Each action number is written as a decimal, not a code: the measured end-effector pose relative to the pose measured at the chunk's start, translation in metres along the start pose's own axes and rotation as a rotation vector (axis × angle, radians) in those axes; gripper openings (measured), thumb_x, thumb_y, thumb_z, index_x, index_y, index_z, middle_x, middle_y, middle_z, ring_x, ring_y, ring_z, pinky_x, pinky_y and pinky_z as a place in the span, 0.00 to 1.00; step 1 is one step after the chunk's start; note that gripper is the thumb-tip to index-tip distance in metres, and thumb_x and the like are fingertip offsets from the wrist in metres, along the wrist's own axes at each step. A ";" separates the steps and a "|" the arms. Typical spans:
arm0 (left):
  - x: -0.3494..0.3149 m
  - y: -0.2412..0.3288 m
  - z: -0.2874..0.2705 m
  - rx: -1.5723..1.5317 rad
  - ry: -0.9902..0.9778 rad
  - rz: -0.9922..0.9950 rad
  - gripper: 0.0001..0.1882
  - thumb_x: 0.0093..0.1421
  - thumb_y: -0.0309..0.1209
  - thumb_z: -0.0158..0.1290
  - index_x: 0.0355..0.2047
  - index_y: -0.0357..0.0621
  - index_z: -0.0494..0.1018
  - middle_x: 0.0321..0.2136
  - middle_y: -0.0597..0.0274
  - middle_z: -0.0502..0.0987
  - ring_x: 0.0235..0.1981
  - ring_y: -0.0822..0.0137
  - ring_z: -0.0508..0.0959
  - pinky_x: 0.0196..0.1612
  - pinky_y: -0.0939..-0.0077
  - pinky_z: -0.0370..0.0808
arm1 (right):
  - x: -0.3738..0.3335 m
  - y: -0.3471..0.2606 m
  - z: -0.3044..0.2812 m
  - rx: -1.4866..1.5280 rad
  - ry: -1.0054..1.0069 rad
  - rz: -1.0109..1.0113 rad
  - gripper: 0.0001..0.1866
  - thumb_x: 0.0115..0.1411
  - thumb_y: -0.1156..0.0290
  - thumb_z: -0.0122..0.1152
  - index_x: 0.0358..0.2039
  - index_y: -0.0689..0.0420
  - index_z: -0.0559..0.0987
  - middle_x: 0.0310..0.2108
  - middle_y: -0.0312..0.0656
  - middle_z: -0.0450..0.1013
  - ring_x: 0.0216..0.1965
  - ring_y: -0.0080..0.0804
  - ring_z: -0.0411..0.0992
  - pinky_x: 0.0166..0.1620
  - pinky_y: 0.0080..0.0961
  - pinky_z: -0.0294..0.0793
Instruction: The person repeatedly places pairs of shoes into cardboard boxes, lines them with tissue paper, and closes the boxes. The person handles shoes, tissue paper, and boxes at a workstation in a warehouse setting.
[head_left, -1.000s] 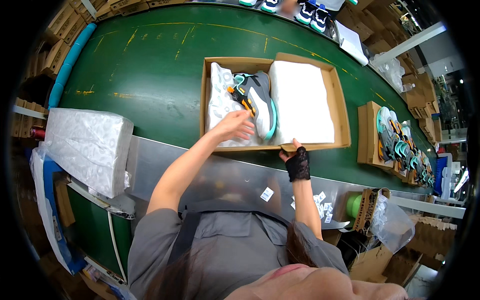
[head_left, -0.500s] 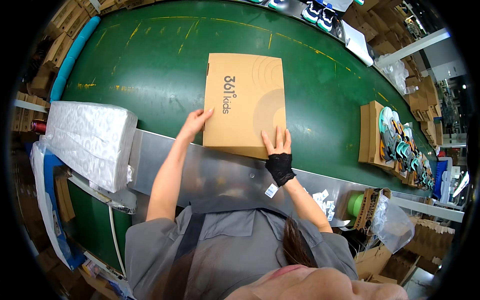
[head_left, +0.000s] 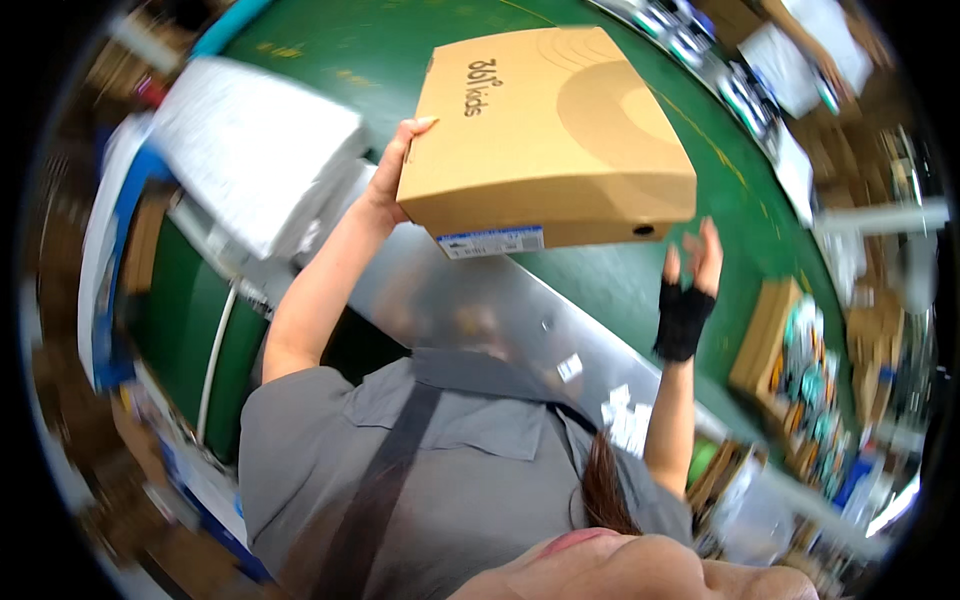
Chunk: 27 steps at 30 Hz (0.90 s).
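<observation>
A closed tan cardboard shoe box point(head_left: 550, 130) with a small white label on its near end is lifted off the green belt point(head_left: 620, 280). My left hand point(head_left: 392, 175) grips the box's left end and carries it. My right hand point(head_left: 688, 285), in a black fingerless glove, hovers just below the box's right corner with fingers spread, not touching it.
A stack of white tissue sheets point(head_left: 255, 150) lies to the left. A metal ledge point(head_left: 480, 300) with small stickers runs before me. An open box with teal shoes point(head_left: 800, 360) sits at the right. More shoes and boxes point(head_left: 760, 60) line the far side.
The open box holding shoes was closed with its lid, then lifted off the belt toward me. My right hand has come off the box. The view has swung left.
</observation>
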<state>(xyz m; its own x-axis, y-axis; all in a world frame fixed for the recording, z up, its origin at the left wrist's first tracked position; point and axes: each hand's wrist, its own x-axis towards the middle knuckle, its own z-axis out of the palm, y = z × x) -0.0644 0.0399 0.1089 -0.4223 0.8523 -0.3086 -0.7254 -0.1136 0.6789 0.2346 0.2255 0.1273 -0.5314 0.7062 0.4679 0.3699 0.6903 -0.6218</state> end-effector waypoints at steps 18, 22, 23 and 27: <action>-0.227 0.021 -0.214 -0.379 0.791 0.583 0.49 0.48 0.60 0.48 0.60 0.47 0.39 0.55 0.42 0.50 0.52 0.44 0.61 0.49 0.44 0.61 | -0.212 0.124 0.001 -0.031 -0.227 0.166 0.19 0.50 0.71 0.58 0.43 0.60 0.70 0.40 0.51 0.66 0.32 0.33 0.70 0.32 0.30 0.72; -0.149 -0.027 -0.191 -0.150 0.438 0.322 0.26 0.54 0.45 0.47 0.48 0.44 0.60 0.40 0.50 0.70 0.39 0.54 0.72 0.41 0.54 0.70 | -0.234 0.126 -0.012 -0.033 -0.153 0.256 0.18 0.51 0.70 0.57 0.42 0.61 0.70 0.37 0.49 0.67 0.31 0.32 0.70 0.32 0.28 0.71; -0.128 -0.041 -0.172 -0.143 0.408 0.204 0.23 0.56 0.44 0.45 0.47 0.44 0.61 0.40 0.52 0.71 0.39 0.56 0.72 0.41 0.56 0.70 | -0.239 0.127 -0.014 -0.032 -0.136 0.279 0.17 0.51 0.70 0.57 0.42 0.61 0.70 0.37 0.49 0.68 0.30 0.32 0.70 0.31 0.28 0.71; -0.059 -0.132 -0.119 0.121 0.117 -0.103 0.25 0.58 0.39 0.45 0.52 0.40 0.57 0.41 0.49 0.69 0.38 0.55 0.73 0.37 0.57 0.72 | -0.261 0.132 -0.017 0.027 -0.076 0.375 0.16 0.53 0.69 0.56 0.41 0.61 0.70 0.34 0.47 0.69 0.29 0.31 0.71 0.31 0.26 0.71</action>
<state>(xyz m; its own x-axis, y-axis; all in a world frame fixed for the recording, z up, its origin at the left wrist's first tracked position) -0.0085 -0.0560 -0.0412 -0.4144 0.7904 -0.4511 -0.7003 0.0397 0.7128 0.4357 0.1351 -0.0665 -0.4181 0.8947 0.1574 0.5299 0.3809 -0.7577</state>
